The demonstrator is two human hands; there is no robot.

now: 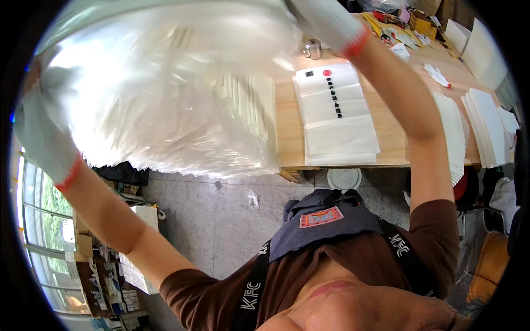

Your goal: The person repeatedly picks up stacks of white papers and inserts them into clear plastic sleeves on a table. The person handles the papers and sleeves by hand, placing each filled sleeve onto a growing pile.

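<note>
A large clear plastic sheet [182,38], blurred by motion, is spread between my two raised hands. At the far left, my left hand [44,118] wears a white glove with a red cuff and is closed on the sheet's edge. My right hand [328,22], gloved the same way, reaches to the sheet's other end at the top; its fingertips are cut off by the frame. Under and behind the sheet is a bulky pile of crinkled clear plastic [165,118]. Pale ridged edges of a stack [248,105] show through on its right side.
A stack of printed white bags [339,129] lies on the wooden table [395,129], near a small metal cup [313,49]. Farther right are scissors [386,37], a spare glove [437,75] and white card stacks [486,127]. A round white lid [344,178] shows below the table edge.
</note>
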